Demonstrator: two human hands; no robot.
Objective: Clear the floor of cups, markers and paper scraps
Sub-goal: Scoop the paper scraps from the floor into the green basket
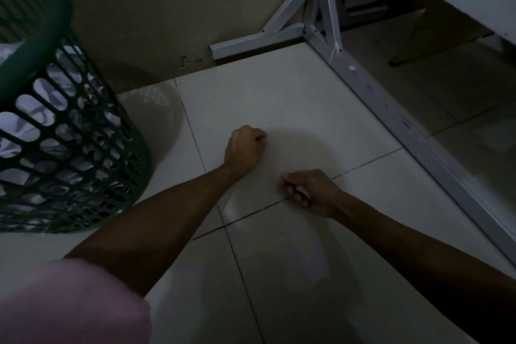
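Hands reach down to a pale tiled floor (293, 98) in dim light. At centre, the left hand (244, 146) is clenched in a fist, contents hidden. At four o'clock from it, the right hand (308, 191) pinches small white paper scraps (303, 191). At nine o'clock stands a green mesh wastebasket (64, 131), holding crumpled paper. Likely best: keep each grip tight and release over the basket rim. No readable writing.

Pale tiled floor (293, 98) with dark grout lines. At 9 o'clock a green lattice basket (69, 148) stands on it, holding crumpled paper (25, 120). From 12 to 3 o'clock a grey metal frame (391, 120) rests on the tiles.
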